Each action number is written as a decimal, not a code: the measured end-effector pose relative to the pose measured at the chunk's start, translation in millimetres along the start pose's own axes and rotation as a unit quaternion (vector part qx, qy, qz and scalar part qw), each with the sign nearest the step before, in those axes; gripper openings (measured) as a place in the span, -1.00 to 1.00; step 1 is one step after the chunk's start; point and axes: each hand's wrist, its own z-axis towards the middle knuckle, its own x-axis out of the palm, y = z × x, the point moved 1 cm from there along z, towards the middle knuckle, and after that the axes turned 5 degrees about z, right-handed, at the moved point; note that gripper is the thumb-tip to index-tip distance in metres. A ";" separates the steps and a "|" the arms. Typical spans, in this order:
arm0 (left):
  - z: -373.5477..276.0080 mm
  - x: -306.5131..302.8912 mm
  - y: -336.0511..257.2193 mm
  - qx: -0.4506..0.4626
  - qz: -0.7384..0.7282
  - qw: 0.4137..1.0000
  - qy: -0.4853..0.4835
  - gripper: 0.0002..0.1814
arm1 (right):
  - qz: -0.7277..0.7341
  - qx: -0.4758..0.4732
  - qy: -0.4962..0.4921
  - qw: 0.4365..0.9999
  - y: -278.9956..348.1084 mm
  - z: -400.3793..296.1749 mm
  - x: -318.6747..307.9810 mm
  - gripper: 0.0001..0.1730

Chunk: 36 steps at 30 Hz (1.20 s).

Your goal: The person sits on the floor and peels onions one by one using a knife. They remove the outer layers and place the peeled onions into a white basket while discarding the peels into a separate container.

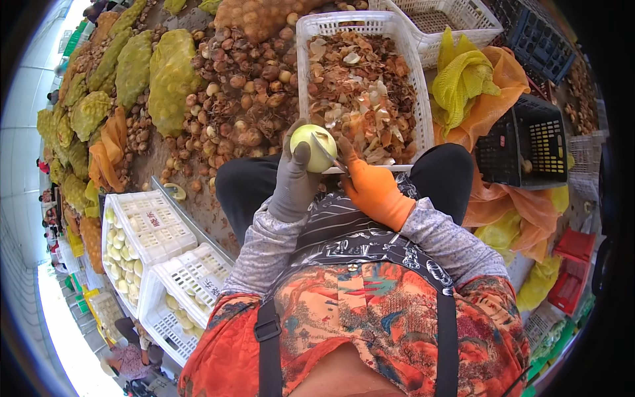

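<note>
A peeled, pale green-white onion (313, 148) rests in my left hand (296, 176), which wears a grey glove and curls its fingers and thumb around the left and lower sides. My right hand (375, 187), in an orange glove, grips a small knife (325, 150) whose blade lies against the onion's face. A brownish flap or mark shows near the onion's top beside the blade. The knife's handle is mostly hidden in the right fist. Just beyond both hands stands a white plastic crate (422, 106) holding loose brown onion skins (364, 94).
Unpeeled onions (243, 99) lie heaped left of the skins crate, with full yellow mesh sacks (172, 79) behind. White crates (161, 223) with peeled onions stand at lower left. A black crate (523, 144) and empty mesh bags (461, 82) are on the right. A person (131, 360) is at far lower left.
</note>
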 end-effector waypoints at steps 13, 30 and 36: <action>-5.4 -3.7 8.5 0.047 0.128 0.990 -0.046 -0.20 | 0.026 0.087 0.049 0.995 4.6 16.1 6.0 -0.18; -4.7 -3.4 -3.7 -0.029 0.059 0.998 -0.019 -0.20 | 0.358 0.185 0.011 0.915 18.0 14.4 -11.7 -0.26; -2.1 -5.5 -2.9 -0.019 0.018 1.000 0.005 -0.15 | 0.054 0.103 0.078 0.990 17.6 -0.5 -17.4 -0.17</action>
